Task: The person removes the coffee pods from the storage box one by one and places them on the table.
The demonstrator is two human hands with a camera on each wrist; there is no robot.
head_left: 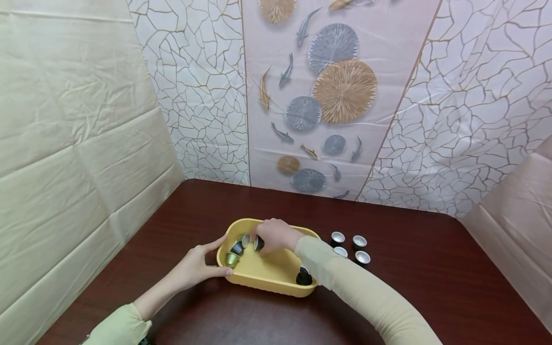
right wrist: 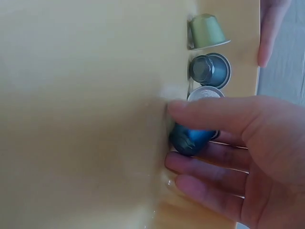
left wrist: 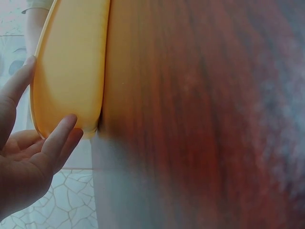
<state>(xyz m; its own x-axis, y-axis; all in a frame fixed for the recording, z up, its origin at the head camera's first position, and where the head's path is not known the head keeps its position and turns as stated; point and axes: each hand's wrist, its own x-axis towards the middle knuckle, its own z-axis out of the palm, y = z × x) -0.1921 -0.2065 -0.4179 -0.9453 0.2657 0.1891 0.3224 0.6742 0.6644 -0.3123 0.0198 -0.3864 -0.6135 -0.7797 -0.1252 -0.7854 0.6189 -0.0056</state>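
A yellow tray [head_left: 271, 286] stands on the dark table. My left hand [head_left: 196, 266] spans its left end, thumb at the near corner and a finger at the far side. Inside the tray, my right hand [head_left: 276, 235] holds a dark blue coffee capsule [right wrist: 188, 139] between thumb and fingers, partly hidden by the thumb. Along the tray's left wall lie a green capsule [right wrist: 208, 31], a grey-blue capsule [right wrist: 209, 70] and a capsule with its silvery lid [right wrist: 206, 92] showing. A black capsule [head_left: 304, 278] sits at the tray's near right corner, partly behind the right sleeve.
Several dark capsules with silvery lids [head_left: 360, 241] stand on the table [head_left: 414, 278] to the right of the tray, beyond the right forearm. Patterned cloth [head_left: 340, 143] hangs behind the table, and pale cloth [head_left: 86, 143] hangs at the left side.
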